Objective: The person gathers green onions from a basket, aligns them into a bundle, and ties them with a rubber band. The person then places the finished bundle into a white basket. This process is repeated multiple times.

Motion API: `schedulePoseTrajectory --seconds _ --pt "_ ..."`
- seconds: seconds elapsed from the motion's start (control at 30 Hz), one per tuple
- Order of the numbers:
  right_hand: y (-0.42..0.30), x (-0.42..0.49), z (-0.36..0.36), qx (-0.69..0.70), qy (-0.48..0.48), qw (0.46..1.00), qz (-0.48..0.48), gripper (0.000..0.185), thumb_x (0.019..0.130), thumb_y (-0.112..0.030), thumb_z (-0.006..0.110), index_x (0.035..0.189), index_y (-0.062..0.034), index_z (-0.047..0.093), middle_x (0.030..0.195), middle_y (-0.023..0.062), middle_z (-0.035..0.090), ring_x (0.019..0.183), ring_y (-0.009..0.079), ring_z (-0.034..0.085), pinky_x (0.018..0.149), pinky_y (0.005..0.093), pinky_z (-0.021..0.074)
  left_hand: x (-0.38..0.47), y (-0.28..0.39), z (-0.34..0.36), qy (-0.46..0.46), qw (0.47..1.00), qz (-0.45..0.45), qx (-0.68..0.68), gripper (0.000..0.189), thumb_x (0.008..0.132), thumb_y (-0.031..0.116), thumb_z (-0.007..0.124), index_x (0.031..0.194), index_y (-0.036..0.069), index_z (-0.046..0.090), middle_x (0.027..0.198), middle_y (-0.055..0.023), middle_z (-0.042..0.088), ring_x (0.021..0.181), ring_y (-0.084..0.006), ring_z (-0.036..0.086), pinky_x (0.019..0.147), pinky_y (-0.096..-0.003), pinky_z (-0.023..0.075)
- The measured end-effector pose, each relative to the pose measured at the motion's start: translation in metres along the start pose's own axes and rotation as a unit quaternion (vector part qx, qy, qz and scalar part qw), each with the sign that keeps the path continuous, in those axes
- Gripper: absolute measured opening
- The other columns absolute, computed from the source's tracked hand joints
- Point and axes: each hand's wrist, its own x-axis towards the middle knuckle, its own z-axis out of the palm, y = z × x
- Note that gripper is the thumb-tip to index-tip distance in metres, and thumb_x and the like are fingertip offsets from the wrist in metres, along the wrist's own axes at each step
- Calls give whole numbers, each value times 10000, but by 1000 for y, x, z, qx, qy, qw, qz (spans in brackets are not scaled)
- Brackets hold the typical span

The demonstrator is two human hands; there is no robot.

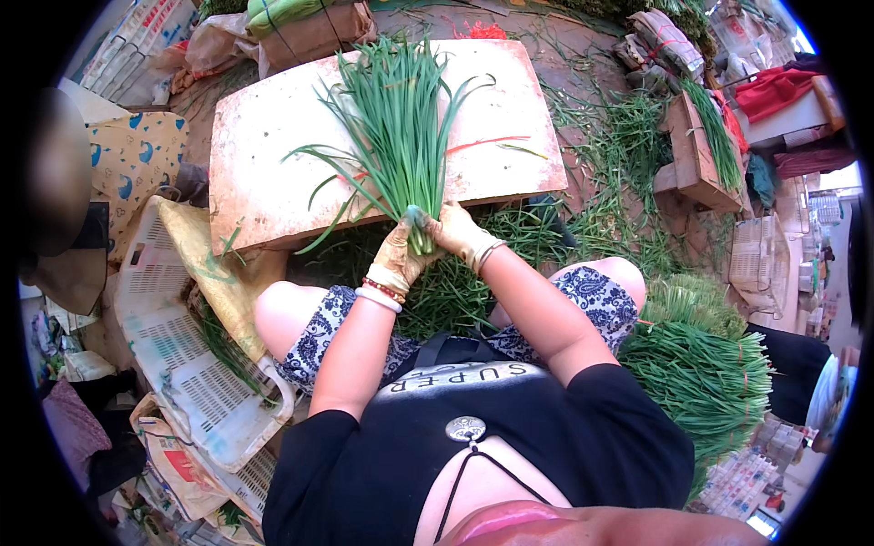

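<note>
A thick bunch of garlic chives fans out over a pale, stained board, leaf tips pointing away from me. Its cut stem ends hang just past the board's near edge. My left hand, in a soiled glove, wraps the stems from the left and below. From the right, my gloved right hand grips the same stems, and both thumbs meet on top. A thin red tie lies on the board right of the leaves, beside a yellowish loose leaf. Part of another red strip shows left of the bunch.
Loose chive leaves cover the floor under the board and to its right. Tied chive bundles are stacked at my right. At my left stands a white plastic crate with a yellow sack. A wooden stand holds more chives.
</note>
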Motion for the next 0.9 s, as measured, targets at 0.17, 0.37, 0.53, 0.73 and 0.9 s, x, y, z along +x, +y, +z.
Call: schedulePoseTrajectory --seconds 0.17,0.37,0.53,0.73,0.9 --pt "-16 -11 -25 -246 -29 968 49 435 853 -425 445 1010 -40 572 889 249 591 852 415 552 753 426 458 9 -8 -24 -65 997 -31 26 303 735 241 696 1001 148 584 989 19 607 896 -144 551 739 -367 448" --pt "-47 4 -77 -105 231 967 -1 432 775 -442 595 913 -32 606 778 187 613 698 305 588 657 349 470 8 -8 -10 -18 999 -43 18 246 726 119 672 952 72 584 876 -70 623 795 -206 601 726 -359 492" --pt "-69 71 -83 -157 214 961 73 380 735 -377 643 880 -27 610 832 193 615 814 322 593 740 379 459 8 -14 -5 -4 1000 -28 7 262 716 97 676 947 31 571 883 -92 614 816 -232 602 727 -356 501" --pt "-51 91 -80 -70 254 964 47 267 738 -238 654 858 -1 627 731 116 628 654 190 579 649 298 462 8 -18 4 43 999 -11 28 258 712 109 692 943 88 579 824 -26 619 713 -150 580 640 -291 456" --pt "-77 35 -82 33 312 944 -97 95 834 -119 557 866 -45 607 733 -2 586 566 48 451 500 192 373 9 -17 7 69 997 -5 38 224 730 88 658 939 88 577 799 -24 613 670 -136 562 582 -277 437"
